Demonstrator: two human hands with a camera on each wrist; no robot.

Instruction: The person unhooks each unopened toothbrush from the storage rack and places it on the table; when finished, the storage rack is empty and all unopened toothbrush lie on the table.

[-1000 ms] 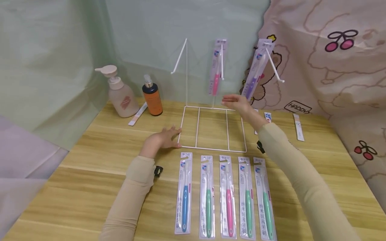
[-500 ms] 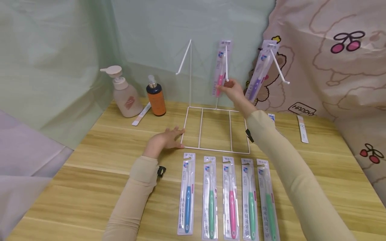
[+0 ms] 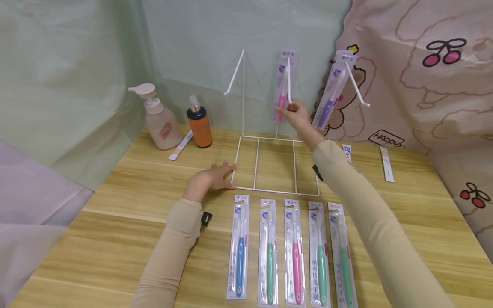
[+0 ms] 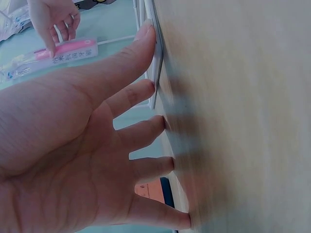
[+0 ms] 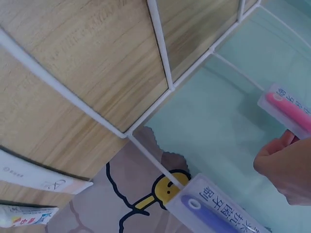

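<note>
In the head view a white wire rack (image 3: 274, 192) stands on the table with three hooks rising behind. My right hand (image 3: 298, 116) holds the lower part of a packaged pink toothbrush (image 3: 281, 99) on the middle hook, its thumb over the package's front. A packaged purple toothbrush (image 3: 329, 102) hangs on the right hook; the left hook bears nothing. My left hand (image 3: 214, 176) rests spread by the rack's left side. Seen in the left wrist view, the left hand's (image 4: 92, 141) fingertips press on the table, with the thumb against the wire.
Before the rack lie packaged toothbrushes in a row: one blue (image 3: 239, 252), one pink (image 3: 295, 256) and several green (image 3: 269, 256). A pump bottle (image 3: 163, 126) and an orange bottle (image 3: 201, 128) stand back left. Slim packets (image 3: 387, 164) and a toothpaste tube (image 3: 347, 153) lie around.
My right hand has moved up and left from below the hooks to the hanging pink toothbrush and taken hold of its package. The left hand stays at the rack; the head view has shifted slightly.
</note>
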